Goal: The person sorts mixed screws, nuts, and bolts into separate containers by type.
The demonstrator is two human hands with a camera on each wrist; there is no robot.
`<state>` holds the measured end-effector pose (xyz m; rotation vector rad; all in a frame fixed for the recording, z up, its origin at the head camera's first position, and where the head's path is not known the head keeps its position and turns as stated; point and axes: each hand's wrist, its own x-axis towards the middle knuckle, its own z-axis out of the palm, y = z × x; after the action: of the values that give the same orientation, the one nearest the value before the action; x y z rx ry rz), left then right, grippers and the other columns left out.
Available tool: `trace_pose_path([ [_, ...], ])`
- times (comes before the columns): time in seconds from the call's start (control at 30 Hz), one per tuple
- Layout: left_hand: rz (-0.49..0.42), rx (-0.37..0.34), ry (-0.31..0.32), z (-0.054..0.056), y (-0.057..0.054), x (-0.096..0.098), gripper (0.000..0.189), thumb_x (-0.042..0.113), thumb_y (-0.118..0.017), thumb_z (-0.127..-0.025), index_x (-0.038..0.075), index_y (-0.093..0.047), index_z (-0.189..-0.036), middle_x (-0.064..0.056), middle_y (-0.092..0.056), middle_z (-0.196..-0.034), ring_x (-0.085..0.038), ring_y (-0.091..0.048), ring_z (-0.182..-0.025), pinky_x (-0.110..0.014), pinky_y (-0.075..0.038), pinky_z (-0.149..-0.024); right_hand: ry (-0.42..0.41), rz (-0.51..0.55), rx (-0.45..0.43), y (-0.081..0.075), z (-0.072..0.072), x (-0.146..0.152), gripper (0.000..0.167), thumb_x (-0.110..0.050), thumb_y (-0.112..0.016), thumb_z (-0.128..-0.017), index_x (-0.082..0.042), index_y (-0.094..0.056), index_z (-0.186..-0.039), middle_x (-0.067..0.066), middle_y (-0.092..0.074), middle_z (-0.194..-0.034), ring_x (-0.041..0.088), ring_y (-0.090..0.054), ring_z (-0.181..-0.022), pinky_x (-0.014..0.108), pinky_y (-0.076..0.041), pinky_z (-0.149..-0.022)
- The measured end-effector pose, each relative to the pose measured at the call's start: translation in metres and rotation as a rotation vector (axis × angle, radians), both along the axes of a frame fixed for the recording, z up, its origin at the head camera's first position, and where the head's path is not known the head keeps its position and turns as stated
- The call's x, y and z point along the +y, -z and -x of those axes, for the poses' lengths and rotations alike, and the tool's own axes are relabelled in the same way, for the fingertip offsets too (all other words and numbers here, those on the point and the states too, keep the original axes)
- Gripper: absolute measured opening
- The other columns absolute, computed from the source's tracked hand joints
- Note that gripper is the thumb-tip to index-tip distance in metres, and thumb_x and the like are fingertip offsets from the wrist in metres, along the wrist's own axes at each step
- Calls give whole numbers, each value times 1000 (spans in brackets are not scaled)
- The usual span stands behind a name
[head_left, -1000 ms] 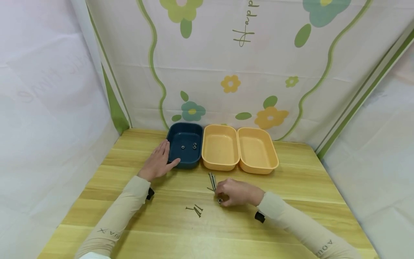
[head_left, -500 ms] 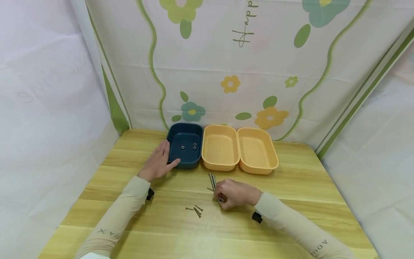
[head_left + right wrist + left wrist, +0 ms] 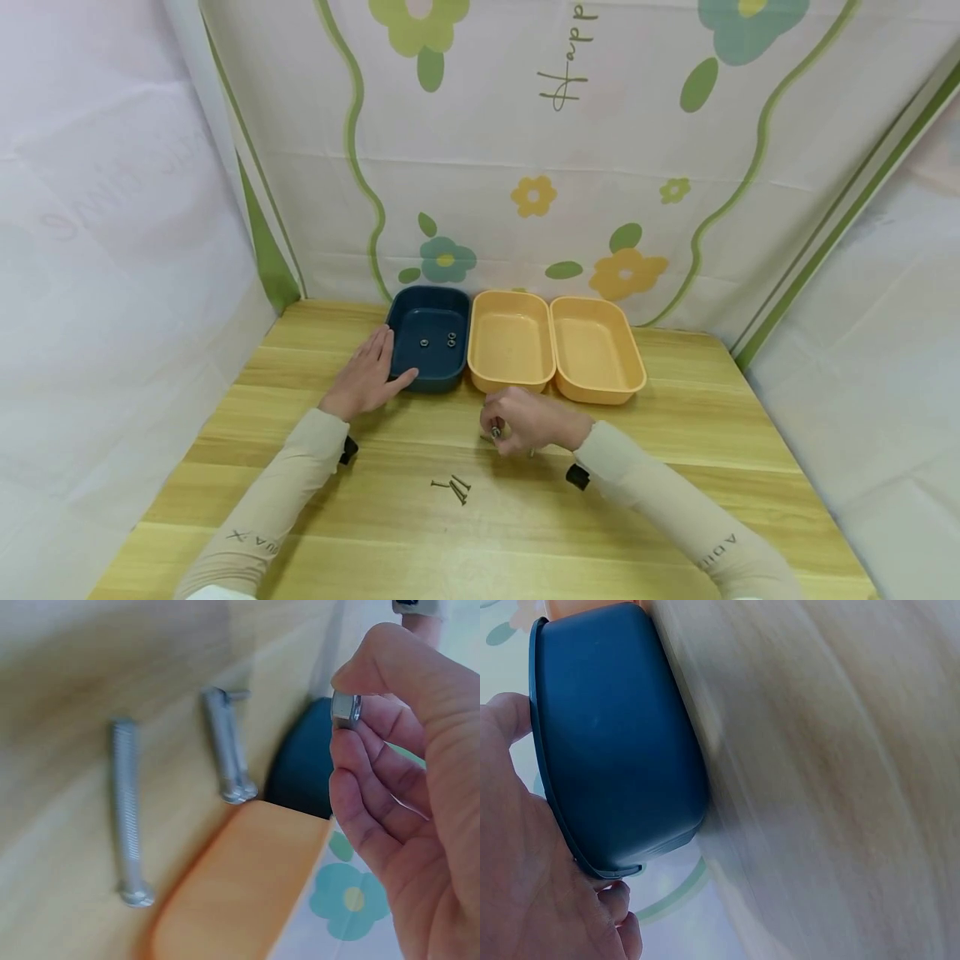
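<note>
My right hand (image 3: 531, 418) pinches a hex nut (image 3: 346, 709) between thumb and fingers, raised over the table just in front of the middle tray. Below it, in the right wrist view, lie a long threaded bolt (image 3: 127, 814) and a pair of long bolts (image 3: 227, 750) side by side; the hand mostly covers these in the head view. My left hand (image 3: 363, 379) rests against the near left corner of the dark blue tray (image 3: 431, 385), fingers stretched along its side and thumb at the front rim. Inside that tray are three nuts (image 3: 423, 343).
Two yellow trays, a middle one (image 3: 512, 354) and a right one (image 3: 597, 358), stand beside the blue tray along the back. Several small screws (image 3: 457, 489) lie nearer on the wooden table (image 3: 420, 550). A flowered cloth (image 3: 465, 150) hangs behind.
My right hand has picked the nut up off the table and moved with it away from me and slightly left, over the bolts. The left hand stays at the blue tray.
</note>
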<state>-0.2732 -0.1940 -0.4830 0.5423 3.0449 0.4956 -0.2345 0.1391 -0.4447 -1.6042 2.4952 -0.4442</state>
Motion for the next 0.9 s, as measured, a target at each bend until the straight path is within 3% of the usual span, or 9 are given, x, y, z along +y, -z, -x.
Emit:
trace_pose_path([
  [0.27,4,0,-4,0,0,1,100,63,-44,-107,-8,-7,-166,-26,-3,-176,-43,-6,-165,-58,-13,-134,13,-18,109,-23,17,-18,10,-11,-81,-83,-11,-76,-91,-2,-65,-87,5,-59,-75,12,-47,-65],
  [0.57,20,7,-11,0,-1,2,100,64,-45,-107,-9,-8,-165,-27,-5,-176,-44,-8,-164,-58,-14,-134,73,37,123,-40,44,-35,6,-9,-74,-87,-10,-76,-92,1,-71,-91,21,-71,-82,19,-54,-69],
  [0.9,5,4,-4,0,-3,1,101,64,-44,-106,-9,-9,-165,-27,-7,-176,-44,-10,-164,-58,-15,-134,162,58,170,-49,75,-55,10,-12,-81,-88,-10,-78,-97,4,-73,-95,20,-70,-84,22,-59,-75],
])
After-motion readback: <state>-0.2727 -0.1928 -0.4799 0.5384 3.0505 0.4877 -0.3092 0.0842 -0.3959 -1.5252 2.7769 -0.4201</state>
